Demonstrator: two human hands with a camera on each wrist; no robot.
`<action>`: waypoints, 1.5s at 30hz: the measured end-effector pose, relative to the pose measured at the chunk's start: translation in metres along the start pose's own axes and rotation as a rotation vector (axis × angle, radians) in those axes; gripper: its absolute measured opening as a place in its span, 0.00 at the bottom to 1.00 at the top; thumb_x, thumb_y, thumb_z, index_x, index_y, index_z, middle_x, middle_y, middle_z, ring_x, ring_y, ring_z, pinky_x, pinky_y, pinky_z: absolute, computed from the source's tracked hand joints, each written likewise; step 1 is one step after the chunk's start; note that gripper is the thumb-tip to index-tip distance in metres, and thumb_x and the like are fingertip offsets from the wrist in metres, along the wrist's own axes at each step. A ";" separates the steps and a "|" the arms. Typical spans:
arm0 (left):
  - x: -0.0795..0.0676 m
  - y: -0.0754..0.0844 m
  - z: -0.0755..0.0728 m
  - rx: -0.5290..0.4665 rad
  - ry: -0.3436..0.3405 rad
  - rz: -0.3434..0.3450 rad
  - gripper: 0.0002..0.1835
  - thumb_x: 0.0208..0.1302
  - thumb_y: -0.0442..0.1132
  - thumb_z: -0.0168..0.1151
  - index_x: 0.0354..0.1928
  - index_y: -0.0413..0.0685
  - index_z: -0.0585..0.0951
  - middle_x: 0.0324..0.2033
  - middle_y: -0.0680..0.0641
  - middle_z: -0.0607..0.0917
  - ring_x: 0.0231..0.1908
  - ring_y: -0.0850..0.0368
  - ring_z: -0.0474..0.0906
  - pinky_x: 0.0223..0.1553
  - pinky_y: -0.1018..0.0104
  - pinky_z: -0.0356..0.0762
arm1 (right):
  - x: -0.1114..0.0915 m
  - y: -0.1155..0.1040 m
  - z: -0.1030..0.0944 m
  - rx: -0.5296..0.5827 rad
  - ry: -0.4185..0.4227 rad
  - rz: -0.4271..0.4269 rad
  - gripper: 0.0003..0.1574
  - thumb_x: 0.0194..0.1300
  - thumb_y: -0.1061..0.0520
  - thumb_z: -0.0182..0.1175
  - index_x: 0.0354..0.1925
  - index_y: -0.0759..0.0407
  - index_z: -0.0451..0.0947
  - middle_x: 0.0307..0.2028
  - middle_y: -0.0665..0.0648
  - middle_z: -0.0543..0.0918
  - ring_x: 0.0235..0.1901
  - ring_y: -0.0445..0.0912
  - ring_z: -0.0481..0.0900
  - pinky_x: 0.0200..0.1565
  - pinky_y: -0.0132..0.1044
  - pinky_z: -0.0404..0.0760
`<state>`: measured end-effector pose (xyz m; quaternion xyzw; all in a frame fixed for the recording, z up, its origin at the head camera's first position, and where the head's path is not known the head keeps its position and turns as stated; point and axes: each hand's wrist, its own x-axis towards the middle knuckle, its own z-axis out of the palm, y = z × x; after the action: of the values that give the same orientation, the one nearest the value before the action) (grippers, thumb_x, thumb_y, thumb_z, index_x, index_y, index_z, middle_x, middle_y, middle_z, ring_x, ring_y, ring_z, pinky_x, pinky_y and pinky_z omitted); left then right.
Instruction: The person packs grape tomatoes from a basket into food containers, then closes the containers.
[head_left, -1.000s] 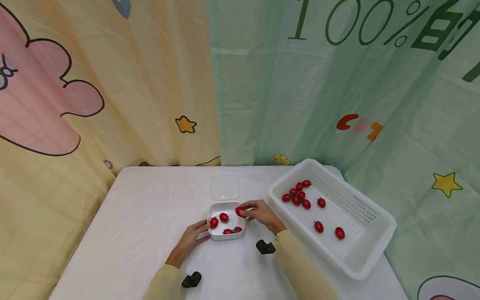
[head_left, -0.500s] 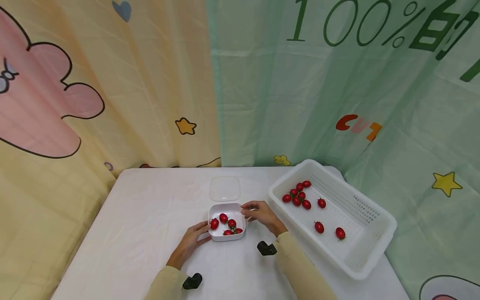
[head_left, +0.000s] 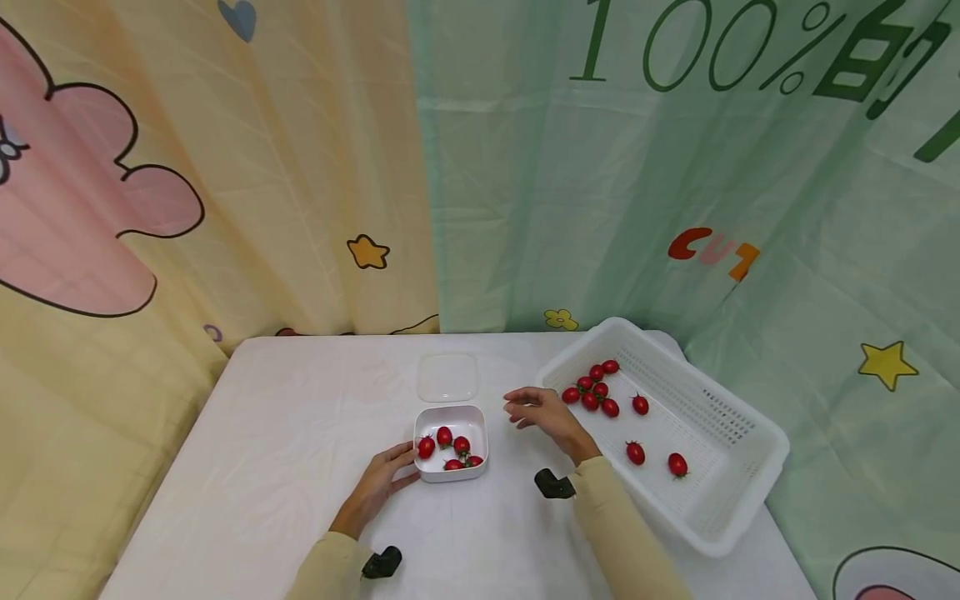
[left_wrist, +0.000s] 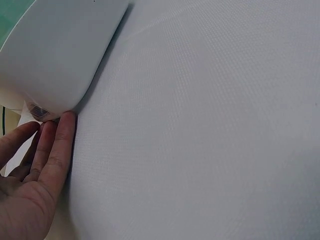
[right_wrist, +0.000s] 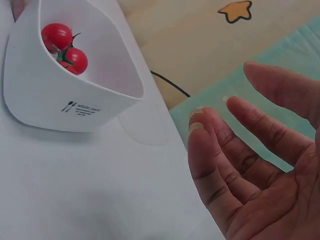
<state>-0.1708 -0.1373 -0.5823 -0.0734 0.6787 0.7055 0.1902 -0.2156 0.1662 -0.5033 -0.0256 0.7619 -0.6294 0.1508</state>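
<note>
A small white lunch box [head_left: 454, 476] with several cherry tomatoes [head_left: 444, 437] in it stands on the table. My left hand [head_left: 377, 483] rests at the box's left side, thumb near the rim. In the left wrist view its straight fingers [left_wrist: 59, 150] touch the box wall [left_wrist: 65, 55] low at a corner. To the right of the box, my right hand [head_left: 547, 418] hovers between it and a white basket [head_left: 720, 533], holding nothing. The right wrist view shows that hand [right_wrist: 265, 170] with loosely bent, parted fingers, and the box wall [right_wrist: 35, 85] bearing a printed fork and spoon.
More cherry tomatoes [head_left: 611, 408] lie in the basket, mostly clustered at its far left end. A clear flat lid [head_left: 447, 377] lies behind the box on the white table [head_left: 300, 417]. Printed curtains [head_left: 525, 208] hang along the table's back and sides.
My right hand let a cherry tomato down into the box, then drew away to the right toward the basket. My left hand has stayed at the box.
</note>
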 end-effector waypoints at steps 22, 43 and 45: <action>0.001 -0.002 -0.001 0.002 0.011 -0.005 0.29 0.71 0.40 0.53 0.66 0.26 0.64 0.64 0.29 0.67 0.58 0.40 0.70 0.56 0.50 0.76 | -0.010 -0.010 -0.063 0.172 0.125 0.055 0.24 0.68 0.56 0.59 0.58 0.67 0.74 0.46 0.57 0.84 0.43 0.53 0.80 0.44 0.34 0.83; 0.000 -0.001 0.000 0.001 0.009 -0.010 0.30 0.71 0.42 0.54 0.66 0.27 0.63 0.64 0.30 0.67 0.59 0.39 0.70 0.57 0.50 0.75 | 0.006 0.007 -0.107 0.131 0.098 0.112 0.28 0.70 0.62 0.55 0.63 0.77 0.65 0.47 0.58 0.83 0.49 0.49 0.81 0.46 0.34 0.83; 0.000 -0.001 0.000 -0.004 0.012 -0.015 0.30 0.71 0.42 0.54 0.66 0.27 0.63 0.64 0.30 0.67 0.59 0.40 0.70 0.57 0.50 0.75 | 0.007 0.008 -0.110 0.121 0.082 0.126 0.28 0.70 0.62 0.54 0.63 0.77 0.64 0.49 0.61 0.82 0.49 0.51 0.81 0.48 0.35 0.83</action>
<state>-0.1702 -0.1370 -0.5826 -0.0831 0.6778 0.7051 0.1913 -0.2502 0.2710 -0.4945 0.0571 0.7281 -0.6641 0.1600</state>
